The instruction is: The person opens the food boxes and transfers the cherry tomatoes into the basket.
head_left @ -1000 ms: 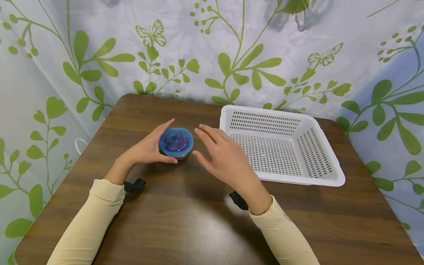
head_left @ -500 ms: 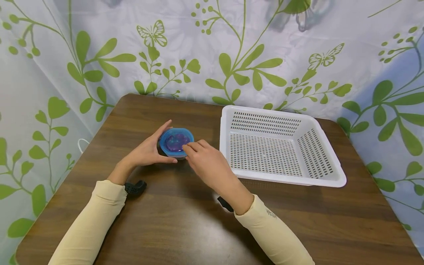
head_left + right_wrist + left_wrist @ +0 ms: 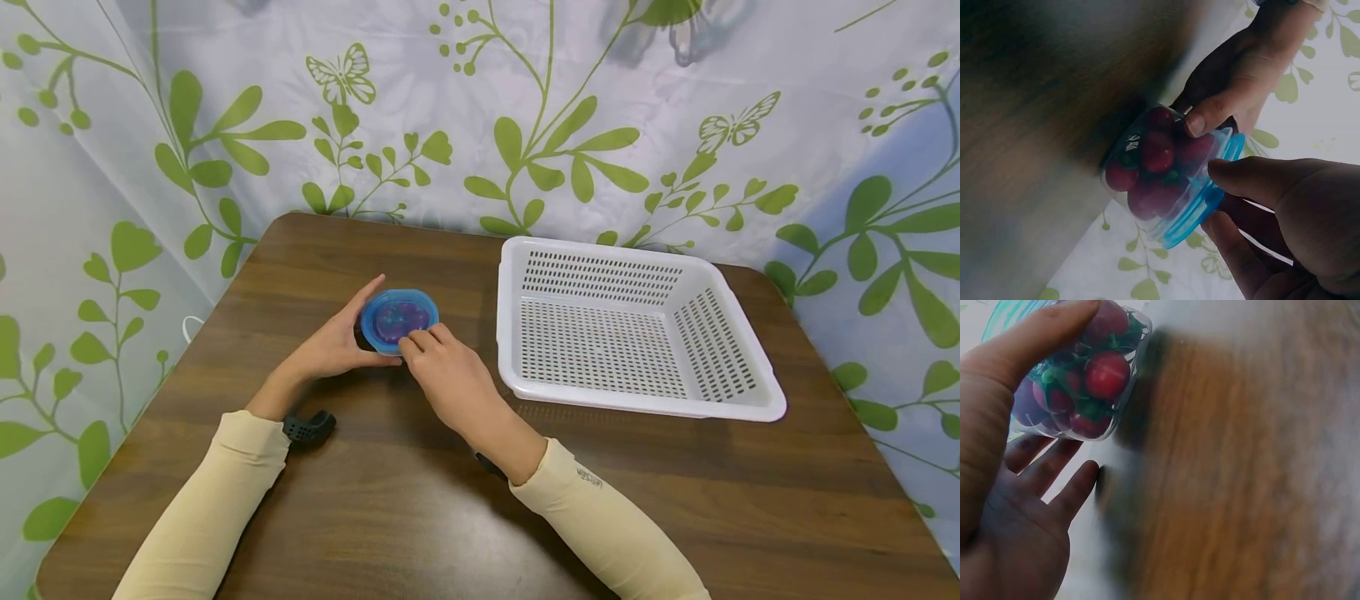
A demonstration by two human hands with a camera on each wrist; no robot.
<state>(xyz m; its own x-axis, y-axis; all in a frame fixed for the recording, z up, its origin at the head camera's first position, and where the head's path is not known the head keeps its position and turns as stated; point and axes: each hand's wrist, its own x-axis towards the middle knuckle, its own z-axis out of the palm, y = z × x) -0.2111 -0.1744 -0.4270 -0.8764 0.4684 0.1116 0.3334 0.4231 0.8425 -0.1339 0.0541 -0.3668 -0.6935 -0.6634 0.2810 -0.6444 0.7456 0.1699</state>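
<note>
A clear plastic container (image 3: 1107, 176) holds red cherry tomatoes (image 3: 1156, 152) with green stems and wears a blue lid (image 3: 386, 307). It stands on the left part of the table. My left hand (image 3: 327, 346) grips its side, thumb at the near side and fingers at the far side; the left wrist view has the thumb crossing the clear wall. With thumb and fingers, my right hand (image 3: 455, 379) pinches the lid's near right edge. The right wrist view shows the thumb and fingers on either side of the blue rim, the lid lying on the container's mouth.
A white perforated basket (image 3: 637, 402) stands on the right of the brown wooden table (image 3: 420, 517). Behind the table hangs a white curtain (image 3: 420, 75) with green leaves and butterflies. Dark straps (image 3: 310, 427) are worn at the wrists.
My right hand has come left from beside the container and taken hold of the lid's edge, then shifted slightly toward its near side. My left hand has stayed around the container.
</note>
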